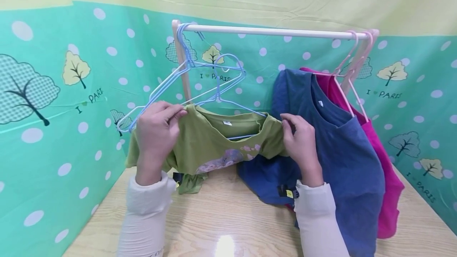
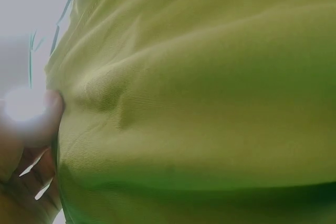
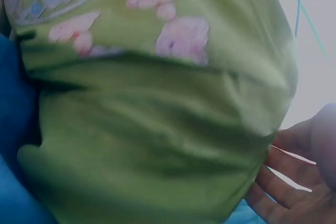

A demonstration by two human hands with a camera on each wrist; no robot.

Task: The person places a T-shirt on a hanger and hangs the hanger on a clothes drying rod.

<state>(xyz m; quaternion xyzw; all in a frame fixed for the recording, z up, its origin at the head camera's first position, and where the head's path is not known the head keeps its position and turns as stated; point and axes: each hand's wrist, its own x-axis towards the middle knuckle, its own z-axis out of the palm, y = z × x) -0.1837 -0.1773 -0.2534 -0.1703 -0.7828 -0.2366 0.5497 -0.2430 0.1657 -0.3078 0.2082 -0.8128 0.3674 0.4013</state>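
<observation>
A green T-shirt point(image 1: 200, 142) with a printed pattern on its chest hangs spread between my two hands. At its left shoulder, as I see it, my left hand point(image 1: 157, 134) pinches the cloth between thumb and fingers. My right hand point(image 1: 301, 142) holds the other shoulder by its edge; in the right wrist view its fingers point(image 3: 289, 177) lie along the cloth's border. A light blue hanger point(image 1: 218, 97) sits in the shirt's neck opening, its hook standing above the collar. The left wrist view is mostly filled by green fabric point(image 2: 184, 93), with the thumb at its edge.
A clothes rack with a white rail point(image 1: 267, 31) stands behind. Several bare blue and white hangers point(image 1: 168, 80) hang at its left end. On pink hangers point(image 1: 342, 90) at the right are a navy T-shirt point(image 1: 342, 158) and a magenta garment point(image 1: 389, 193). Below is a wooden table point(image 1: 200, 225).
</observation>
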